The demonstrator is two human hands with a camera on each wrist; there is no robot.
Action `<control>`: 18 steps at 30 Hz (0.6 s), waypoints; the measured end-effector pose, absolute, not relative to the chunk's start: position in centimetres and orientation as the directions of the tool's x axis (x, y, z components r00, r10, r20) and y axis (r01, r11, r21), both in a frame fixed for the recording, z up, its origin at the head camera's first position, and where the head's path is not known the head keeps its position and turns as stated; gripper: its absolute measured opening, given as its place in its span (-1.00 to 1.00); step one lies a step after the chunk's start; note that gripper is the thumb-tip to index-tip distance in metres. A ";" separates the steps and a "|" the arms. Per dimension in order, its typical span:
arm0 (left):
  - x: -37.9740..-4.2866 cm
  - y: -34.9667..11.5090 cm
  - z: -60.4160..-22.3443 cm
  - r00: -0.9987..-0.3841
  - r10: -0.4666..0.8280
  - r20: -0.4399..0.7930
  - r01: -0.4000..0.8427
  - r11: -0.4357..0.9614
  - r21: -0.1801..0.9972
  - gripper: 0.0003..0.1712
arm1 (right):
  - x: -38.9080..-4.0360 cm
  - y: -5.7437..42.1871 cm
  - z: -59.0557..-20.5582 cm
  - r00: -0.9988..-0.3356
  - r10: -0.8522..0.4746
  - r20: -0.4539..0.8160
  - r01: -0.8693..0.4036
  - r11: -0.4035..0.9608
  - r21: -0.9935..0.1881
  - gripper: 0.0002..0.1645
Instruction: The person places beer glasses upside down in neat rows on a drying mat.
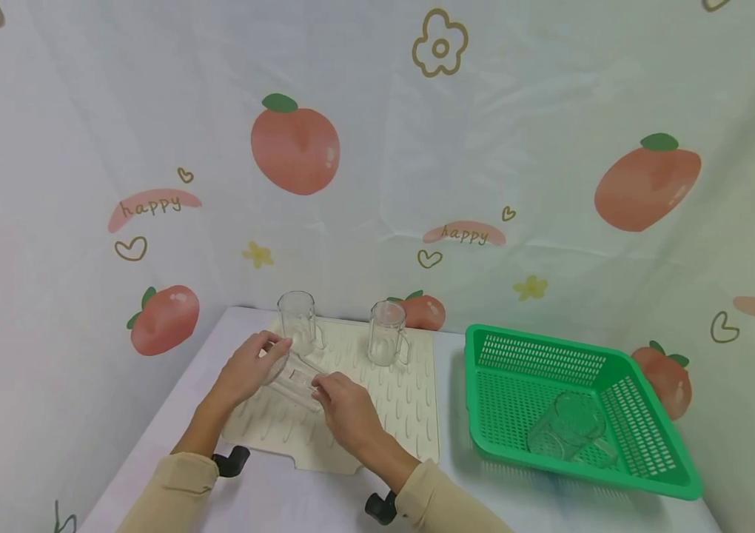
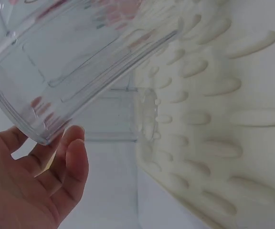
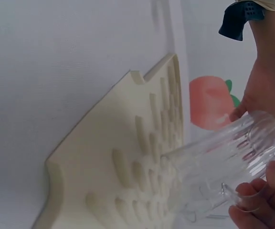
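Observation:
A clear glass mug [image 1: 297, 381] lies tilted between both hands above a cream ridged drying mat [image 1: 411, 414]. My left hand [image 1: 249, 370] holds one end of it, with curled fingers at the edge in the left wrist view. On its other side, my right hand [image 1: 351, 414] grips the mug's handle [image 3: 245, 195], fingers bent round it in the right wrist view. Two more clear mugs stand upright on the mat's far part: one mug [image 1: 297, 322] behind the left hand, another mug [image 1: 387, 333] farther right. Which end of the held mug is its mouth, I cannot tell.
To the right stands a green plastic basket [image 1: 477, 403] with another glass mug [image 1: 567, 426] lying on its side inside. Behind the table hangs a white cloth [image 1: 364, 185] printed with fruit and flowers. Black wrist mounts [image 1: 231, 461] sit on the sleeves.

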State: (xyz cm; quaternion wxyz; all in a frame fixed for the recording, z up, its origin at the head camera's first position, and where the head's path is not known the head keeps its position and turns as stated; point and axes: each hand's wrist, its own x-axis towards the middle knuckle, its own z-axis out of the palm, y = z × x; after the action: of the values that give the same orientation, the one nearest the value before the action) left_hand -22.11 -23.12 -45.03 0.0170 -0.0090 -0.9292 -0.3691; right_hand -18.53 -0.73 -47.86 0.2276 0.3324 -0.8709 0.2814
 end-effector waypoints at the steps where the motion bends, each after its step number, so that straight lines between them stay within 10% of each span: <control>1: -22.2 -23.3 -45.0 -0.999 -0.008 0.050 0.029 0.724 0.689 -0.30 | -18.6 -0.7 -47.9 -0.682 -0.447 0.579 -0.702 0.621 -0.348 -0.83; 18: -24.0 -28.3 -49.2 -0.987 -0.141 -0.080 -0.158 0.732 0.663 -0.33 | -19.3 -0.8 -50.1 -0.773 -0.401 0.492 -0.632 0.556 -0.540 -0.85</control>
State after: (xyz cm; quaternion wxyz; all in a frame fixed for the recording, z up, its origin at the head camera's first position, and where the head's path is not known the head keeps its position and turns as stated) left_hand -24.00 -28.34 -49.21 -0.0122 0.0803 -0.9304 -0.3574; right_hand -19.31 -0.80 -50.06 0.1584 0.2975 -0.8677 0.3654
